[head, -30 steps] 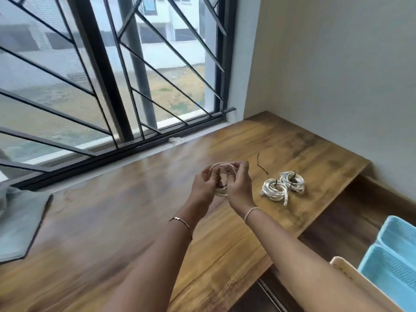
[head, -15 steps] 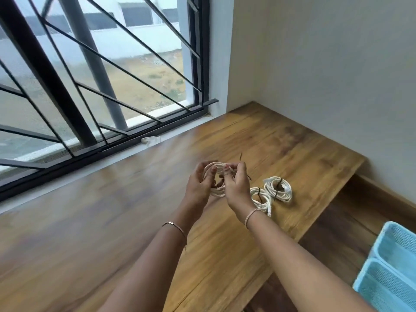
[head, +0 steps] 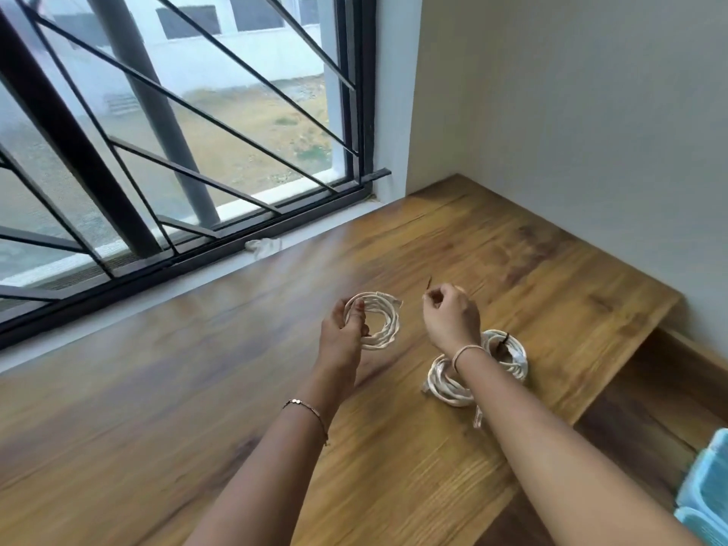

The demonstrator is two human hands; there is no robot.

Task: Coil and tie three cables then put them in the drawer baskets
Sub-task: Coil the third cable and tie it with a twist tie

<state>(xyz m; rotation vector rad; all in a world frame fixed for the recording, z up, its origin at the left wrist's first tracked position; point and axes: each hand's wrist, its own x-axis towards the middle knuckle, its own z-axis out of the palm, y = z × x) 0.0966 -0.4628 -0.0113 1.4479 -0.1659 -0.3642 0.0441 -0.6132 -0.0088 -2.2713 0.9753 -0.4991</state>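
My left hand grips a coiled white cable above the wooden table, its fingers curled through the loop. To its right, apart from the coil, my right hand pinches a thin dark twist tie whose end sticks up. Two more white cable coils lie on the table under my right wrist: the near coil and the far coil with a dark tie round it.
Light blue baskets show at the lower right edge, below the table's step. A barred window runs along the table's far side, with a small white scrap on its sill. A plain wall closes the right.
My hands have come apart: the right one has left the coil and picked the dark tie up off the table. The view has swung right and moved closer.
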